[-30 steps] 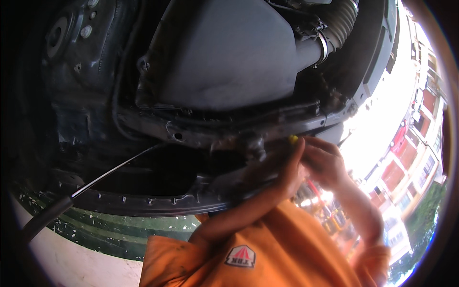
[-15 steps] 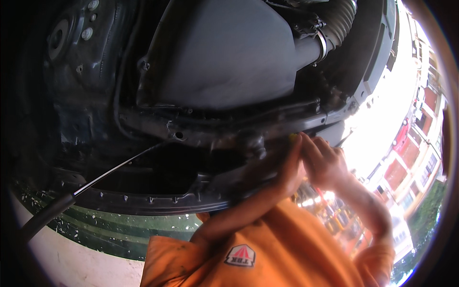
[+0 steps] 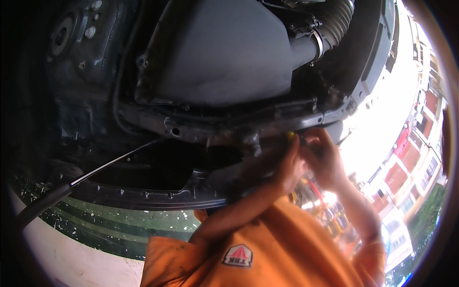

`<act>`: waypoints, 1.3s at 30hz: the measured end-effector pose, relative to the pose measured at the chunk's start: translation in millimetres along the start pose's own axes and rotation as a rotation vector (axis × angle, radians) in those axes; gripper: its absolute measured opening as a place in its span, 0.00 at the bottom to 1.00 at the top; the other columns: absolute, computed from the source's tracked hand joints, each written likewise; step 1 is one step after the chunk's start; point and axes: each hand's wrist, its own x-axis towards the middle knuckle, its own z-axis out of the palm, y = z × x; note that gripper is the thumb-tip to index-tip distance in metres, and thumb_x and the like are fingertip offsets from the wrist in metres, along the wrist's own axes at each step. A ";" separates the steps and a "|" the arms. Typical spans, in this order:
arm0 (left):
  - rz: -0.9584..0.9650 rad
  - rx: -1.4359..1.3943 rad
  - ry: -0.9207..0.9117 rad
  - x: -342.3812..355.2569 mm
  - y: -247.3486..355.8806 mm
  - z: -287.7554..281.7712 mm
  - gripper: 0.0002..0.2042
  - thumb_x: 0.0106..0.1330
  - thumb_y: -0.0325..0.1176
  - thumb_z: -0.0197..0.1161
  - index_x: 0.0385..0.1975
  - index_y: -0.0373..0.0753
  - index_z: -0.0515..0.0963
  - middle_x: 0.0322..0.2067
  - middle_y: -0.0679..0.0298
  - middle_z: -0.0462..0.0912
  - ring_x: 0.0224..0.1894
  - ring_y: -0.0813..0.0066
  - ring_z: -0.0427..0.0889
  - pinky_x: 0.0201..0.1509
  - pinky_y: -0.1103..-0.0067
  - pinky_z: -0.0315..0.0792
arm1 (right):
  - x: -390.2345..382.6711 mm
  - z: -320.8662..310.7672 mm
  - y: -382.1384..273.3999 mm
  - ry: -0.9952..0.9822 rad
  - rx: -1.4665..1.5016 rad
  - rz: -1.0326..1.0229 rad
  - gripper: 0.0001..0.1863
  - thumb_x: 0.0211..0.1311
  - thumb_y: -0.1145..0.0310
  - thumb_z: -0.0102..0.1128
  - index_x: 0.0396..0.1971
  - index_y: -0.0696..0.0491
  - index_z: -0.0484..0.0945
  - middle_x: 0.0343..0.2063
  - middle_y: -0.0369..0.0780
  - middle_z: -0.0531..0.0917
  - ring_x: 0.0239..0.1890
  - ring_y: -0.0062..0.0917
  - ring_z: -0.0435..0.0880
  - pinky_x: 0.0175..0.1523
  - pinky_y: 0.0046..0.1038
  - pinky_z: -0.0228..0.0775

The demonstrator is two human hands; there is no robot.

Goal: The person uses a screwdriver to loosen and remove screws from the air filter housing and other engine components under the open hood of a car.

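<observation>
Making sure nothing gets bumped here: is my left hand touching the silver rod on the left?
Apart. The head view shows the left hand well to the right of the silver rod, with dark bodywork visible between them.

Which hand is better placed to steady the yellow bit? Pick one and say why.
Left, likely: the left hand has a fingertip right by the yellow bit, while the right hand sits farther right, its fingers bent.
</observation>
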 end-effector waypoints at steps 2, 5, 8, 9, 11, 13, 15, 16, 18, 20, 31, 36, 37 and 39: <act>0.006 -0.028 0.028 -0.1 2.7 1.3 0.32 0.78 0.58 0.31 0.66 0.36 0.63 0.65 0.57 0.69 0.69 0.67 0.64 0.74 0.70 0.53 | 2.3 -7.3 -12.7 0.018 -0.460 -0.428 0.16 0.59 0.78 0.58 0.48 0.57 0.74 0.29 0.45 0.79 0.26 0.34 0.83 0.28 0.29 0.75; 0.017 -0.069 -0.048 6.5 -3.5 -6.1 0.32 0.78 0.58 0.31 0.65 0.37 0.65 0.65 0.58 0.69 0.69 0.69 0.64 0.74 0.71 0.52 | 6.4 -9.0 4.6 0.038 -0.719 -0.667 0.17 0.56 0.76 0.62 0.47 0.60 0.75 0.30 0.43 0.80 0.25 0.32 0.83 0.27 0.28 0.74; -0.019 -0.098 -0.051 5.5 -5.1 -11.3 0.31 0.78 0.58 0.32 0.64 0.38 0.65 0.64 0.60 0.69 0.69 0.71 0.65 0.73 0.72 0.53 | 9.8 -8.2 7.4 -0.024 -0.731 -0.669 0.18 0.56 0.74 0.64 0.46 0.63 0.75 0.30 0.43 0.79 0.23 0.31 0.82 0.23 0.28 0.72; -0.022 -0.103 -0.069 5.5 -6.0 -12.8 0.30 0.78 0.57 0.32 0.64 0.39 0.66 0.64 0.60 0.70 0.68 0.71 0.65 0.73 0.72 0.53 | 9.1 -8.3 8.3 -0.048 -0.721 -0.640 0.18 0.56 0.73 0.64 0.46 0.63 0.75 0.30 0.43 0.80 0.23 0.30 0.81 0.22 0.28 0.71; -0.051 -0.136 0.031 3.5 -5.7 -5.9 0.28 0.78 0.57 0.34 0.62 0.40 0.67 0.62 0.61 0.71 0.67 0.71 0.66 0.73 0.72 0.54 | 12.0 -5.4 14.8 -0.014 -0.645 -0.647 0.19 0.54 0.75 0.65 0.45 0.64 0.75 0.31 0.43 0.80 0.22 0.30 0.80 0.20 0.29 0.70; -0.049 -0.149 0.054 3.4 -8.7 -5.8 0.26 0.79 0.56 0.35 0.60 0.42 0.68 0.60 0.61 0.72 0.66 0.72 0.67 0.72 0.71 0.55 | 10.6 -2.5 15.8 0.021 -0.554 -0.631 0.19 0.52 0.76 0.67 0.45 0.64 0.75 0.31 0.44 0.81 0.22 0.31 0.80 0.21 0.29 0.70; -0.014 -0.143 0.002 6.6 -15.2 -14.3 0.25 0.79 0.56 0.35 0.58 0.43 0.68 0.59 0.62 0.73 0.66 0.73 0.67 0.71 0.71 0.56 | 10.8 -3.4 11.6 0.029 -0.592 -0.660 0.20 0.50 0.78 0.67 0.45 0.63 0.75 0.32 0.45 0.82 0.23 0.32 0.81 0.22 0.29 0.72; -0.008 -0.117 -0.020 2.8 -14.2 -14.6 0.25 0.79 0.55 0.35 0.58 0.43 0.67 0.59 0.63 0.73 0.66 0.74 0.67 0.71 0.72 0.56 | 9.2 -0.7 12.3 0.047 -0.583 -0.671 0.20 0.50 0.78 0.67 0.45 0.63 0.75 0.32 0.45 0.82 0.24 0.32 0.82 0.23 0.28 0.73; -0.019 -0.150 -0.034 5.4 -16.3 -18.7 0.26 0.79 0.56 0.34 0.59 0.43 0.67 0.59 0.62 0.72 0.66 0.74 0.67 0.70 0.72 0.57 | 8.5 0.1 12.7 0.058 -0.565 -0.660 0.19 0.50 0.79 0.67 0.44 0.63 0.75 0.33 0.46 0.83 0.26 0.33 0.83 0.24 0.28 0.74; -0.022 -0.160 -0.048 5.5 -16.2 -19.5 0.26 0.79 0.56 0.34 0.61 0.42 0.66 0.60 0.62 0.72 0.66 0.74 0.67 0.70 0.72 0.57 | 6.9 1.0 13.1 0.079 -0.552 -0.662 0.19 0.50 0.79 0.67 0.44 0.63 0.75 0.33 0.46 0.83 0.26 0.33 0.84 0.24 0.28 0.74; -0.030 -0.212 -0.036 4.5 -11.8 -11.9 0.30 0.79 0.56 0.33 0.64 0.37 0.64 0.62 0.58 0.71 0.67 0.70 0.66 0.73 0.72 0.54 | 6.5 2.7 13.8 0.092 -0.537 -0.628 0.20 0.50 0.78 0.67 0.45 0.63 0.76 0.33 0.46 0.83 0.26 0.33 0.84 0.24 0.27 0.74; -0.034 -0.222 -0.022 4.6 -12.3 -12.5 0.30 0.78 0.57 0.33 0.64 0.37 0.64 0.62 0.58 0.71 0.67 0.70 0.66 0.73 0.73 0.55 | 6.5 0.7 14.8 0.072 -0.546 -0.625 0.19 0.50 0.78 0.67 0.44 0.64 0.76 0.33 0.46 0.83 0.26 0.33 0.84 0.23 0.28 0.73; -0.046 -0.214 -0.019 3.5 -9.7 -10.9 0.30 0.78 0.57 0.33 0.64 0.37 0.64 0.62 0.58 0.71 0.67 0.70 0.66 0.72 0.73 0.55 | 6.9 0.7 14.9 0.072 -0.548 -0.630 0.19 0.50 0.78 0.66 0.44 0.64 0.76 0.33 0.46 0.83 0.26 0.33 0.84 0.23 0.28 0.73; -0.033 -0.179 -0.048 2.5 -8.4 -11.4 0.30 0.78 0.57 0.33 0.64 0.37 0.64 0.62 0.58 0.71 0.67 0.70 0.66 0.72 0.73 0.55 | 7.3 0.8 15.0 0.073 -0.552 -0.641 0.18 0.50 0.78 0.66 0.44 0.64 0.76 0.33 0.45 0.83 0.26 0.33 0.84 0.22 0.28 0.73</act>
